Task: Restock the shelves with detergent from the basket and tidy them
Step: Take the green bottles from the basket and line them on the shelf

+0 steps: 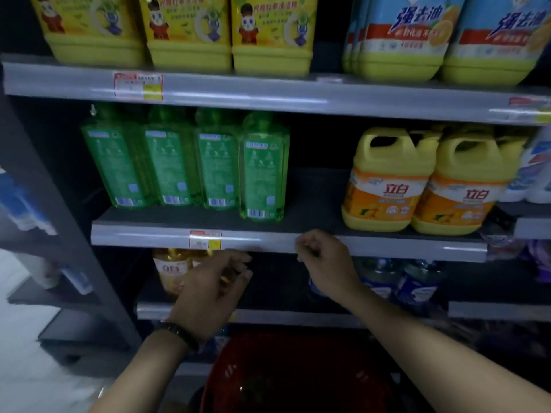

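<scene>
Both hands are empty, the left hand (213, 286) loosely curled and the right hand (323, 253) half-closed by the shelf edge (268, 241), so a careless reach could topple the forward green bottle (264, 165).

Top shelf (238, 90): three yellow bottles (190, 28) and at least two blue-labelled bottles (399, 40). Middle shelf (268, 241): four green bottles (264, 165) at the front, two yellow jugs (384, 180) and white bottles (536, 174) cut off at the edge. Lower shelf (298, 315): one amber bottle (171, 269) in clear sight, two blue bottles (417, 281). One red basket (298, 380). Two price tags (138, 86).
</scene>
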Motion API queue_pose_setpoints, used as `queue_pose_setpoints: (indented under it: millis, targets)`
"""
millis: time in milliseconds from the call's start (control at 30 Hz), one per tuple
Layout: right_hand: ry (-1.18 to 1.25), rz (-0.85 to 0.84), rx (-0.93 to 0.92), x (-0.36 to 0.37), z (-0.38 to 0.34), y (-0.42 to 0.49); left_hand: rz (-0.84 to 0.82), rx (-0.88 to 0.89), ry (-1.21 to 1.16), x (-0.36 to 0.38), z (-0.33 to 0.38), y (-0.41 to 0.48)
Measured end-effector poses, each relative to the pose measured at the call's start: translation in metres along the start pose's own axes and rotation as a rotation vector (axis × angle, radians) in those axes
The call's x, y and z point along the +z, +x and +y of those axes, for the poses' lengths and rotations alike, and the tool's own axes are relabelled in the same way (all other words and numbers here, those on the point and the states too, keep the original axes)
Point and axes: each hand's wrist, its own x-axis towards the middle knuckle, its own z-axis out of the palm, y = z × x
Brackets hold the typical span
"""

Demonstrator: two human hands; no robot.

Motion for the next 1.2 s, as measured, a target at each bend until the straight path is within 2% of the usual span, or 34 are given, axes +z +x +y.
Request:
queue_pose_setpoints:
  millis: [167, 300, 400, 500, 633, 733, 833, 1000, 1100, 1200]
  targets:
    - [-0.065, -0.187, 0.136, 0.029, 0.053, -0.065, -0.135, -0.261, 0.039, 0.036, -0.039, -0.075]
    - [-0.170, -0.471, 0.373, 0.071, 0.107, -0.118, -0.417, -0.506, 0.123, 0.061, -0.062, -0.133]
    - [-0.264, -0.599, 0.468, 0.104, 0.140, -0.139, -0.539, -0.572, 0.251, 0.071, -0.069, -0.152]
    - [-0.317, -0.640, 0.525, 0.139, 0.162, -0.150, -0.573, -0.615, 0.326, 0.073, -0.074, -0.145]
    - [-0.333, -0.669, 0.612, 0.182, 0.184, -0.151, -0.754, -0.675, 0.352, 0.076, -0.079, -0.141]
    - [-0.389, -0.671, 0.513, 0.211, 0.198, -0.147, -0.809, -0.707, 0.288, 0.079, -0.085, -0.141]
    - [-0.548, -0.714, 0.370, 0.238, 0.209, -0.132, -0.818, -0.734, 0.264, 0.083, -0.096, -0.140]
    - [-0.791, -0.985, 0.057, 0.260, 0.223, -0.099, -0.853, -0.755, 0.207, 0.088, -0.107, -0.135]
    - [-0.861, -1.097, 0.004, 0.266, 0.227, -0.088, -0.895, -0.728, 0.217, 0.091, -0.109, -0.134]
    - [-0.878, -1.107, 0.038, 0.272, 0.229, -0.081, -0.916, -0.742, 0.195, 0.091, -0.113, -0.136]
